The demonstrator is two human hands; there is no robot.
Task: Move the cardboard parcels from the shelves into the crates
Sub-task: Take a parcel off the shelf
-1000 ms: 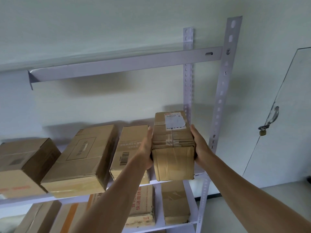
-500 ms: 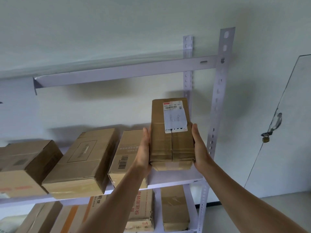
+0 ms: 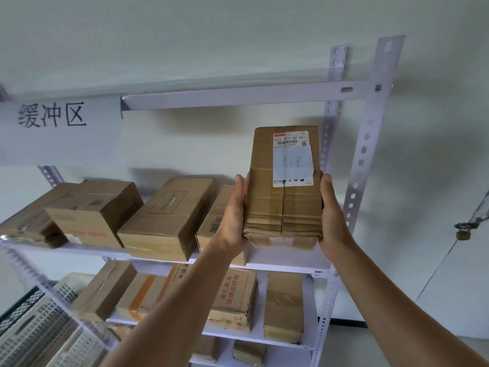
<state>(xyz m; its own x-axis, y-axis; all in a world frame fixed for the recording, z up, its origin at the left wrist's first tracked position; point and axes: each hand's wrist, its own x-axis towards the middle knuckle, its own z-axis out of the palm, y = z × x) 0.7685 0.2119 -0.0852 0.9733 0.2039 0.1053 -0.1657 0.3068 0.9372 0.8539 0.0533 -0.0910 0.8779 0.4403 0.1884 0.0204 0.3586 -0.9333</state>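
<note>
Parcel (image 3: 283, 186): held upright, just above the right end of the middle shelf (image 3: 285, 263).
Left hand (image 3: 234, 215): clamped on its left side, thumb showing, fingers hidden.
Right hand (image 3: 332, 215): clamped likewise on its right side.
Advice: an even squeeze should be kept while it is lowered.
Crates (image 3: 47, 321): slotted, below the shelf's left end; contents cannot be told.
Boxes (image 3: 169, 218): three lie on that shelf.

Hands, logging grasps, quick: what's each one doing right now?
Left hand: holding the labelled parcel, left side.
Right hand: holding the same parcel, right side.

Taped parcel (image 3: 283, 197) between both hands
</note>
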